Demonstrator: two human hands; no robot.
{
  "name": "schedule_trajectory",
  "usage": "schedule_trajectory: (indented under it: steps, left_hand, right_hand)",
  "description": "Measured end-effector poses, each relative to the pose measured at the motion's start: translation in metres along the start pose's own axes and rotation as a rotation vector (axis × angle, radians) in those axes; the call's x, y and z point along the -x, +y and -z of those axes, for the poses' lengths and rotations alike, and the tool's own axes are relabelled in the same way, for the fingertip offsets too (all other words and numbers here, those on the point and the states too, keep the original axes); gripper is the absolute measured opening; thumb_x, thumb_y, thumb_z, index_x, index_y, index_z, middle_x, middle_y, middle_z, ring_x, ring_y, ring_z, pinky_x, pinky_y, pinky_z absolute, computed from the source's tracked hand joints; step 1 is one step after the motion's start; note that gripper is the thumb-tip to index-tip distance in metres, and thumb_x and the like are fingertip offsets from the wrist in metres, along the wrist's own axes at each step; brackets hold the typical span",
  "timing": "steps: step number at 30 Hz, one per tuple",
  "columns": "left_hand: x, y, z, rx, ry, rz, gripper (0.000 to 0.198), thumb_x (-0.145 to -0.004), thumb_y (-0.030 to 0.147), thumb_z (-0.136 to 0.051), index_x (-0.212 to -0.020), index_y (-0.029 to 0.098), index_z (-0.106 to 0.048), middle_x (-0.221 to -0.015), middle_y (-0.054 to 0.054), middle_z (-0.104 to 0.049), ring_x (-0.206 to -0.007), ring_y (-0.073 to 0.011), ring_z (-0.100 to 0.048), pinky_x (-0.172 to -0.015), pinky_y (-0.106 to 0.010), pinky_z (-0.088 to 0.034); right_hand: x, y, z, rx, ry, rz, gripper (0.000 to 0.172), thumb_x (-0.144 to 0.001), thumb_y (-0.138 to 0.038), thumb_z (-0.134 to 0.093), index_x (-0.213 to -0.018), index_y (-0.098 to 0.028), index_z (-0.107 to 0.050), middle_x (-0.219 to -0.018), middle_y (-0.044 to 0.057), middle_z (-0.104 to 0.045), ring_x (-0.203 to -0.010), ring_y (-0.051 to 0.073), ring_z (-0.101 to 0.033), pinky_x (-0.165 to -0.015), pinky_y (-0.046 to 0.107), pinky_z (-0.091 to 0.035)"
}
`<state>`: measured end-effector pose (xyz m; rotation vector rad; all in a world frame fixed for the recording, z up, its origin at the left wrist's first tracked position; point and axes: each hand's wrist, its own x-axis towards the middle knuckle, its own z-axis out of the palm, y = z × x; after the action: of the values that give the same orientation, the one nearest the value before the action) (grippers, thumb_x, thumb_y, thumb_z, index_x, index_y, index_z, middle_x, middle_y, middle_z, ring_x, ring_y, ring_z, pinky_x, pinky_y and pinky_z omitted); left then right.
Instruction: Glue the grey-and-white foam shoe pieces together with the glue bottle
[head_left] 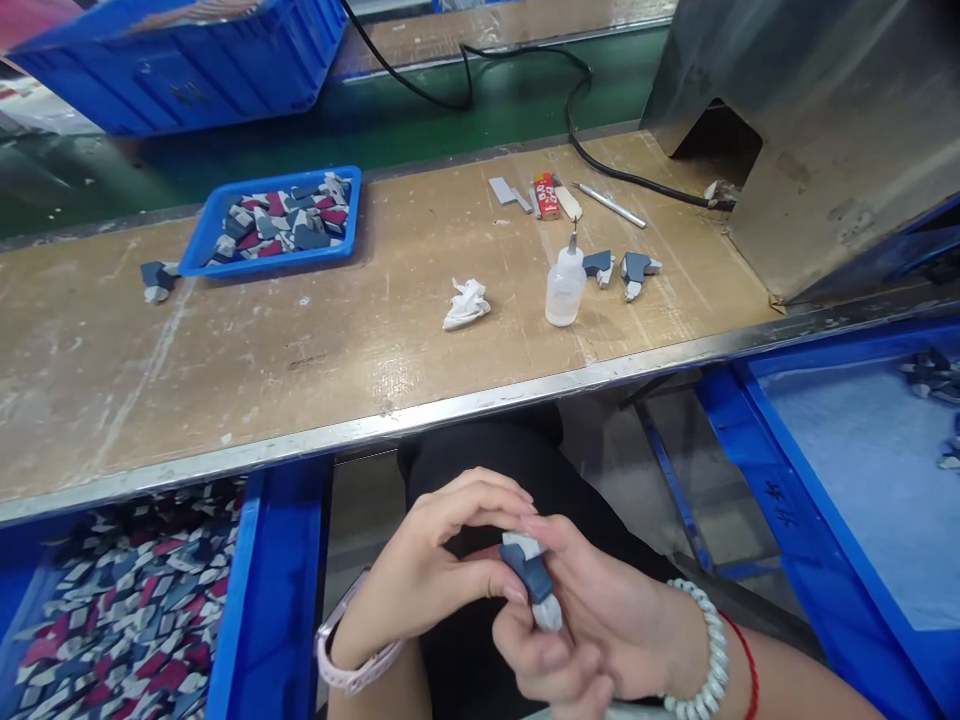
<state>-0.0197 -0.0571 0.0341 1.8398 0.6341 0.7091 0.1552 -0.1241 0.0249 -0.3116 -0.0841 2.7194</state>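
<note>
A small blue-grey and white piece is held between both hands above my lap, below the bench edge. My left hand pinches its upper left side with thumb and fingers. My right hand wraps round its right side and lower end, fingers curled. On the bench, a white squeeze bottle with a thin metal tip stands upright. Right behind it lies one blue-grey and white piece, and another such piece rests further right. A crumpled white tissue lies left of the bottle.
A small blue tray of mixed pieces sits on the bench, one piece beside it. Blue bins flank my lap: left bin full of pieces, right bin lined. A pen-like tool, red packet, black cable and metal housing lie behind.
</note>
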Motion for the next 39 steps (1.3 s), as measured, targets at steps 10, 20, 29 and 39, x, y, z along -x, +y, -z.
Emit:
schedule_trajectory:
  steps: [10, 20, 29, 39]
  left_hand:
    - [0.012, -0.01, 0.005, 0.156, 0.192, 0.171, 0.038, -0.102, 0.041, -0.055, -0.135, 0.022, -0.057, -0.117, -0.013, -0.074, -0.12, -0.025, -0.066, -0.102, -0.033, -0.055]
    - [0.009, -0.02, 0.001, 0.264, 0.204, 0.26, 0.033, -0.104, 0.044, -0.051, -0.132, 0.027, -0.059, -0.11, -0.003, -0.074, -0.12, -0.0176, -0.062, -0.105, -0.023, -0.046]
    - [0.008, -0.021, 0.0, 0.292, 0.207, 0.254, 0.033, -0.104, 0.044, -0.05, -0.131, 0.027, -0.06, -0.107, -0.002, -0.074, -0.119, -0.0174, -0.061, -0.104, -0.023, -0.046]
    - [0.007, -0.023, 0.001, 0.297, 0.204, 0.258, 0.03, -0.104, 0.042, -0.053, -0.129, 0.028, -0.061, -0.105, -0.001, -0.074, -0.118, -0.0164, -0.061, -0.104, -0.022, -0.046]
  right_hand:
    - [-0.011, 0.006, -0.023, -0.654, 0.271, 0.297, 0.032, -0.099, -0.041, -0.048, -0.079, -0.017, -0.054, -0.051, -0.009, -0.033, -0.04, 0.004, -0.025, -0.039, 0.013, -0.021]
    - [-0.011, 0.008, -0.021, -0.753, 0.265, 0.347, 0.036, -0.066, -0.022, -0.091, -0.083, -0.014, -0.06, -0.061, -0.011, -0.022, -0.045, 0.003, -0.027, -0.039, 0.013, -0.027]
    - [-0.011, 0.006, -0.023, -0.781, 0.246, 0.346, 0.037, -0.063, -0.017, -0.093, -0.083, -0.013, -0.062, -0.061, -0.011, -0.021, -0.043, 0.003, -0.028, -0.036, 0.013, -0.029]
    - [-0.013, 0.007, -0.017, -0.729, 0.247, 0.374, 0.033, -0.068, -0.025, -0.091, -0.083, -0.013, -0.064, -0.058, -0.011, -0.025, -0.044, 0.003, -0.028, -0.038, 0.013, -0.031]
